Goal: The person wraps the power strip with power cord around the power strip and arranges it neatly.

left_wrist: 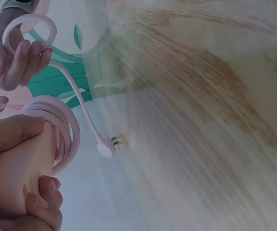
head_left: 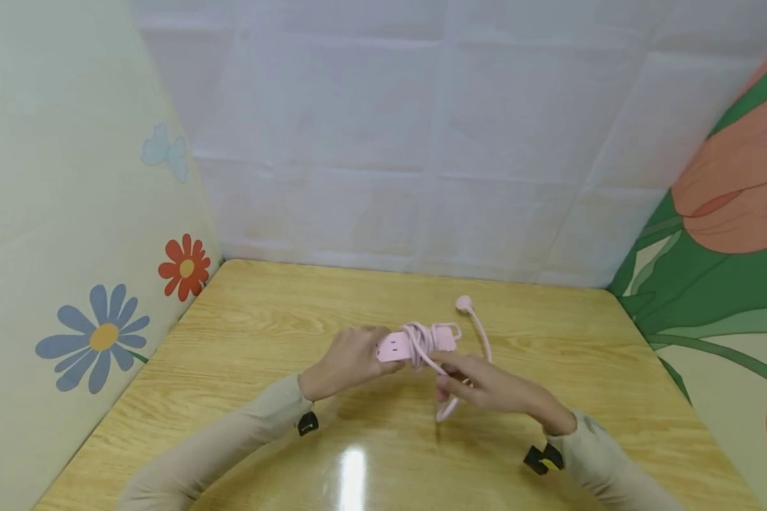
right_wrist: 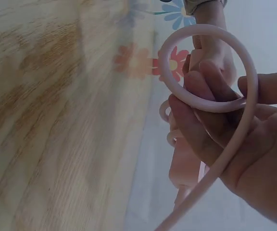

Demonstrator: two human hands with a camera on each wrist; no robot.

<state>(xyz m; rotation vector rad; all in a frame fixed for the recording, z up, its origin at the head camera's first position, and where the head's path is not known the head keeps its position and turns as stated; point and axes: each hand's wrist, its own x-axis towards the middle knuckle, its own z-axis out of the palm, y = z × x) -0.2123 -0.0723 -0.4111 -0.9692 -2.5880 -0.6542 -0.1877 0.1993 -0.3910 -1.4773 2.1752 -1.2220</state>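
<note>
A pink power strip (head_left: 393,348) is held off the table by its left end in my left hand (head_left: 345,362). Several turns of its pink cord (head_left: 415,339) are wound around the strip's middle. With thumb and fingers my right hand (head_left: 498,383) pinches the cord to the right of the strip. A small loop of the cord (right_wrist: 248,62) hangs at the right fingers in the right wrist view. From that hand the cord's free end runs away to a round plug (head_left: 464,304), whose prongs show in the left wrist view near the tabletop.
The wood-grain table (head_left: 281,298) lies beneath both hands. A pale cloth backdrop (head_left: 358,142) stands along its far edge. Flower-printed panels flank it, with a red flower (head_left: 186,267) on the left one and large green leaves (head_left: 729,284) on the right one.
</note>
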